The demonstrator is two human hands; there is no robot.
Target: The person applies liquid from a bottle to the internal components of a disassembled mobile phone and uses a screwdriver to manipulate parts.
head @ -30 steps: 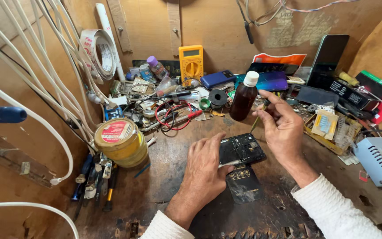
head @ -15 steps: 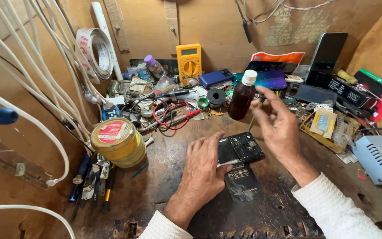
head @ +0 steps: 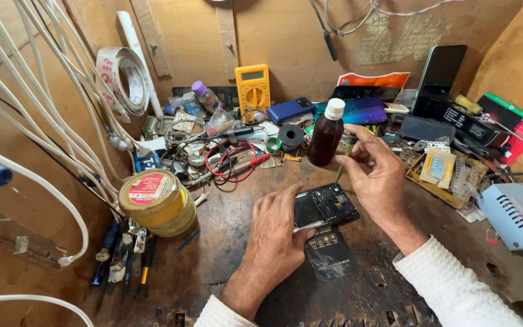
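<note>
My left hand [head: 276,233] grips the left end of an opened black phone [head: 328,204] and holds it flat on the worn wooden bench [head: 225,242]. A black card-like part [head: 331,260] lies just under the phone. My right hand [head: 379,175] is behind the phone, its thumb and fingertips on the right side of a brown bottle [head: 325,138] with a white cap. The bottle stands upright among the clutter. A thin yellowish stick [head: 339,172] runs down from my right fingers towards the phone.
A yellow multimeter [head: 252,91] leans on the back wall, with red and black leads [head: 237,160] before it. Stacked yellow tins [head: 155,203], a tape roll [head: 122,79] and white cables [head: 43,145] fill the left. Screwdrivers [head: 122,263] lie front left. A grey-blue box [head: 516,212] sits on the right.
Very little differs. My right hand and the brown bottle have shifted slightly left. My left hand stays on the phone.
</note>
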